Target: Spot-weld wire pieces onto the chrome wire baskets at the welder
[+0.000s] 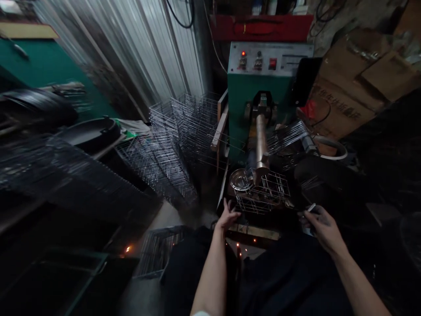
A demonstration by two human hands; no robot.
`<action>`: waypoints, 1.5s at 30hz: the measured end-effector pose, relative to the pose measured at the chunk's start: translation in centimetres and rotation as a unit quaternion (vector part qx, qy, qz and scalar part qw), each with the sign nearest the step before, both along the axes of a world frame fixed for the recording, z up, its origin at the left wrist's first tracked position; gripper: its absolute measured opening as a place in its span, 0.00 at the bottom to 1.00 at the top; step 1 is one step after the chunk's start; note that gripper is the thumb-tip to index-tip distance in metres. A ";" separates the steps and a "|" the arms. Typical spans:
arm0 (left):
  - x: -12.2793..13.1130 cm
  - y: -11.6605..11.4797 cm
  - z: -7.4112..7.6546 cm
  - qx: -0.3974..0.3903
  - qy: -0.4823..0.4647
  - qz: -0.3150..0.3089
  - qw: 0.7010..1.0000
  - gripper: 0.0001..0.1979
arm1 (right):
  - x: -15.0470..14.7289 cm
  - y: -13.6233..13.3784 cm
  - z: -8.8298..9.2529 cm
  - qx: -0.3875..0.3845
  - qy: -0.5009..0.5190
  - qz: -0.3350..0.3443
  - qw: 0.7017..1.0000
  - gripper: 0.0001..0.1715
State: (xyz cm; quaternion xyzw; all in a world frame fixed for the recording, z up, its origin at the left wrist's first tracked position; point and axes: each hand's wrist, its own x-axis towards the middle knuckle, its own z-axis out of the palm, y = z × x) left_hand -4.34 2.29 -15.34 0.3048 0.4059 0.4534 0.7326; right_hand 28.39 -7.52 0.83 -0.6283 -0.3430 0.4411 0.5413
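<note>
A wire basket frame [263, 193] sits on the work bed of a green welding machine [253, 96], under its copper-coloured arm [261, 145]. My left hand [227, 216] reaches to the near left corner of the wire frame, fingers curled at its edge. My right hand [319, 224] is to the right of the frame, closed round a small metal piece [309, 208] I cannot make out clearly. Round wire rings [240, 179] lie at the frame's left side. A few sparks glow below the bed.
Stacks of finished wire racks [174, 140] stand left of the machine, more wire grids [49, 171] fill the far left. A flat wire panel [158, 250] lies on the floor. Loose wire rods [286, 136] rest right of the arm. Cardboard boxes [355, 83] pile at the right.
</note>
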 end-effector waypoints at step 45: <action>3.9 -2.3 16.1 0.341 0.430 -0.059 0.834 0.54 | -9.7 1.8 2.5 0.347 -0.503 0.314 0.726 0.19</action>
